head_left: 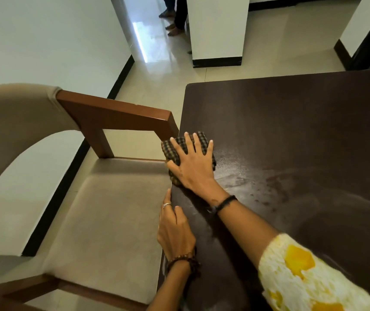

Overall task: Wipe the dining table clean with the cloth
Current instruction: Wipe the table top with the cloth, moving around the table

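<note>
Dark brown wood, dusty and smeared: the table (291, 122) is being wiped at its left edge. The checked cloth (180, 143) is being pressed flat under the right hand (194, 167), fingers (187, 140) spread straight over it, nothing being gripped. The cloth is lying partly over the table edge, just beside the chair's wooden armrest (116, 114). The left hand (175, 232) is being rested against the same edge nearer the body, fingers relaxed, nothing held.

Risk, as judged: since the cloth is only being pressed and not grasped, it could be pushed off the edge onto the chair seat (112, 221); dust could be swept there too. Pale streaks and spots are being left right of the cloth, so missed patches are likely.

Surroundings: the chair is being kept tight against the table, crowding the edge stroke. Someone's feet (172, 30) are being shown in the far corridor, well apart.
</note>
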Motion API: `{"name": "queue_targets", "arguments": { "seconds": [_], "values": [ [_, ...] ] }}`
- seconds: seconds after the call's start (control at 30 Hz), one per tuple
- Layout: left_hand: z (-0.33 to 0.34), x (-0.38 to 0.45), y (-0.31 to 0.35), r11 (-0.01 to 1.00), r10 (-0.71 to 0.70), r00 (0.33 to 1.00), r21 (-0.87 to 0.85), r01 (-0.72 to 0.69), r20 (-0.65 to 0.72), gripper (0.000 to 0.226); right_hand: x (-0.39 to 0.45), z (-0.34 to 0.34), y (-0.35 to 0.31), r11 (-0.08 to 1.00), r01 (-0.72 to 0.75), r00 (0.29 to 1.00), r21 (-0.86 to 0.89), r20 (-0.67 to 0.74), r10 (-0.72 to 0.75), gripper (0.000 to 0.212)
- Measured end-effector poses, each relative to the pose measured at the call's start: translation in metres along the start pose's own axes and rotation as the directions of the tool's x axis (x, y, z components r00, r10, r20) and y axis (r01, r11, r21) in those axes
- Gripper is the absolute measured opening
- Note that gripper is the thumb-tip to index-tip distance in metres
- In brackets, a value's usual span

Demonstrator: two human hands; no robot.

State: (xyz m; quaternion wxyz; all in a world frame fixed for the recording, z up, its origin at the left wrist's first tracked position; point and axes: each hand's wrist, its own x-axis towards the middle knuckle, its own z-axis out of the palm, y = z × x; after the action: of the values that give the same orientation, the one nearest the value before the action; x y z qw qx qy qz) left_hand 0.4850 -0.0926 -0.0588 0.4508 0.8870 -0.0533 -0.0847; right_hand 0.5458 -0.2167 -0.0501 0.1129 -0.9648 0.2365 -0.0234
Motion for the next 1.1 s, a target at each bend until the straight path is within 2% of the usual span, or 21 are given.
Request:
{"name": "queue_targets", "arguments": {
  "seconds": [0.1,0.2,0.37,0.43,0.53,0.6,0.7,0.83,0.9,1.0,1.1],
  "values": [
    [-0.002,-0.001,0.003,0.998,-0.026,1.000,-0.056,0.027,0.003,0.058,-0.030,0.006,0.008,0.998,0.059,0.998,0.021,-0.036,-0.058,0.067],
    [-0.002,-0.002,0.006,0.997,-0.018,1.000,-0.076,0.017,-0.013,0.057,-0.048,0.009,0.012,0.998,0.057,0.997,0.024,-0.049,-0.056,0.074],
    [0.001,0.001,0.002,0.998,-0.060,0.998,-0.022,0.060,-0.013,0.060,-0.016,-0.001,0.005,1.000,-0.004,1.000,0.023,0.005,0.004,0.062],
    [0.001,0.001,0.001,0.998,-0.065,0.998,-0.002,0.065,-0.010,0.057,-0.015,-0.002,-0.001,1.000,-0.006,1.000,0.027,0.003,0.006,0.062],
    [0.000,-0.002,0.004,0.998,-0.070,0.997,0.007,0.070,-0.034,0.045,-0.040,0.002,-0.004,0.997,0.072,0.997,0.027,0.000,-0.072,0.062],
    [-0.001,-0.005,0.008,0.998,-0.066,0.996,-0.017,0.065,-0.054,0.049,-0.062,0.006,-0.003,0.993,0.111,0.994,0.030,-0.021,-0.111,0.067],
    [-0.004,-0.007,0.009,0.994,-0.047,0.994,-0.105,0.037,-0.099,0.069,-0.074,0.012,0.000,0.993,0.117,0.993,0.026,-0.028,-0.117,0.074],
    [-0.005,-0.007,0.007,0.991,-0.028,0.990,-0.135,0.009,-0.139,0.070,-0.069,0.009,0.000,0.991,0.121,0.992,0.050,-0.032,-0.119,0.074],
    [-0.006,-0.008,0.006,0.992,0.016,0.993,-0.119,-0.030,-0.115,0.067,-0.071,0.007,0.006,0.989,0.142,0.989,0.051,-0.036,-0.140,0.075],
    [-0.002,-0.013,0.006,0.972,0.227,0.974,-0.063,-0.227,0.002,0.061,-0.084,-0.002,0.042,0.995,0.079,0.995,0.062,-0.072,-0.075,0.074],
    [0.004,-0.013,0.003,0.878,0.455,0.861,0.048,-0.476,0.226,0.056,-0.100,-0.017,0.102,0.997,-0.072,0.992,0.026,-0.100,0.074,0.075]
  ]
}}
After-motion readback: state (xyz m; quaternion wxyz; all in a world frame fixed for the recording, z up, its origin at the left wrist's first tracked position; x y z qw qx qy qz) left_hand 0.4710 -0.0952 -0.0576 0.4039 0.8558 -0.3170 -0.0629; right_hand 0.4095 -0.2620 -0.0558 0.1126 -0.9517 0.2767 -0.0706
